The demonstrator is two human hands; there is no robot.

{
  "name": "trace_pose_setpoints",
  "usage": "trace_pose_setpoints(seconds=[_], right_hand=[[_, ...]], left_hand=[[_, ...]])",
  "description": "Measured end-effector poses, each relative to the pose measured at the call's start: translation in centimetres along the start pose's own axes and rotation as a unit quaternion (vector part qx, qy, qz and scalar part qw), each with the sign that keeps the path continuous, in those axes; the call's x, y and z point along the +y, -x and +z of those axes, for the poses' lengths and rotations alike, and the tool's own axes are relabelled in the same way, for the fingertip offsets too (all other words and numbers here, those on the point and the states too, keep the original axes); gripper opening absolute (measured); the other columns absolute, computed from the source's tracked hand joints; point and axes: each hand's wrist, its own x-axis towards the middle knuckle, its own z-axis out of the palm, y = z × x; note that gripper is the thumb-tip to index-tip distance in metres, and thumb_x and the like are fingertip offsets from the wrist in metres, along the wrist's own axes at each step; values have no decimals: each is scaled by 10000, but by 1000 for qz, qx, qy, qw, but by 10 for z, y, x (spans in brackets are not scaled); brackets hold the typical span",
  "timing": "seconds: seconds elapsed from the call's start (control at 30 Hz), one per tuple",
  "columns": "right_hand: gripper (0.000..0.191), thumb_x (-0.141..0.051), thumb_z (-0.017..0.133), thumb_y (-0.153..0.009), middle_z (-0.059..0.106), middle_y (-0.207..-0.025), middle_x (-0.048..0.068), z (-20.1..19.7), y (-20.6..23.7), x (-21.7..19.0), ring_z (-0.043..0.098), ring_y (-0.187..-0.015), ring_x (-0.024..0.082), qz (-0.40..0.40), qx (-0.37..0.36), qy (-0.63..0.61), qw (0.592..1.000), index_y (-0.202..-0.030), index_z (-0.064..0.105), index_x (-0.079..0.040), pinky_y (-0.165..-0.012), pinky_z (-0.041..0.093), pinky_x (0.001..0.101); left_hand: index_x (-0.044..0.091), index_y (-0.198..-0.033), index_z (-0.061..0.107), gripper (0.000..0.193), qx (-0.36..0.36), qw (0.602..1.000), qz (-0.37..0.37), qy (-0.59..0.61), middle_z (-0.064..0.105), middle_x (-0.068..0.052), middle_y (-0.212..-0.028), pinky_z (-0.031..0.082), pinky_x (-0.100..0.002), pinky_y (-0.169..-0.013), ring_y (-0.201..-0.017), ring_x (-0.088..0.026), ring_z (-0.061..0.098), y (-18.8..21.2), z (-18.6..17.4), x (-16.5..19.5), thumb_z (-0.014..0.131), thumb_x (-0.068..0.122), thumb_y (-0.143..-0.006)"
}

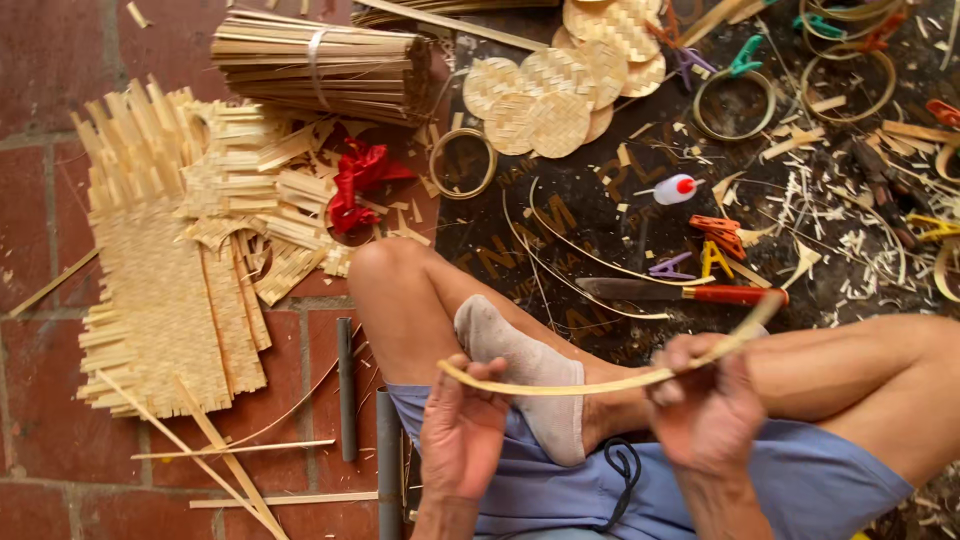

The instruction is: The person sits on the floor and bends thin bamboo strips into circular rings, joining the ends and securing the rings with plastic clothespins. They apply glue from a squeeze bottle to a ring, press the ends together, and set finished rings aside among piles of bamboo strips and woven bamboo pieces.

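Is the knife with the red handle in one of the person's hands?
No, the knife lies on the dark mat, while both hands hold a bamboo strip.

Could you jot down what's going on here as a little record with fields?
Setting: person seated on a brick floor
Left hand: grips one end of a thin bamboo strip
Right hand: grips the strip farther along
Strip: slightly bowed, spanning both hands
Nearby: knife with red handle, woven bamboo discs, bamboo rings, bundled bamboo slats, woven mat
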Motion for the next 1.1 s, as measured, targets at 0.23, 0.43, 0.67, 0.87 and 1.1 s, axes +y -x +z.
trace_pose_setpoints(seconds=[0.23,0.43,0.67,0.87,1.1], right_hand=[[212,-293,659,-970,586,-839,8,6,-20,24,497,-848,180,102,57,-96,988,-1104,703,-135,-952,423,418],[200,-240,683,-1025,512,-771,28,20,-16,23,458,-767,184,110,-39,-65,991,-1060,722,-47,-745,386,343],[171,-126,708,-984,551,-777,71,28,-13,15,482,-745,191,148,-118,87,978,-887,700,14,-716,402,346],[94,-37,719,-863,677,-815,121,20,-9,0,601,-783,213,207,-132,288,926,-825,716,48,-728,489,361],[115,-68,755,-861,648,-724,29,29,-19,-10,552,-698,109,271,-198,471,816,-780,754,13,-611,441,277]], left_hand=[[121,-1092,688,168,-71,990,-52,110,561,-26,-940,416,-527,-1034,-927,-198,555,-2,-12,11,624,252,-1008],[134,-1098,697,150,-62,990,-60,109,552,-4,-920,390,-470,-985,-907,-189,526,-1,-21,10,636,242,-1013],[96,-1087,730,121,-200,978,-33,-39,580,-41,-829,420,-501,-1007,-813,-200,535,-9,-10,32,696,172,-999],[-13,-1006,749,98,-211,914,-114,-328,661,-102,-920,545,-414,-864,-896,-240,646,-10,11,56,735,-46,-916],[-18,-1034,764,129,-201,834,-171,-485,670,-57,-952,496,-260,-739,-848,-109,605,-20,50,50,752,4,-907]])
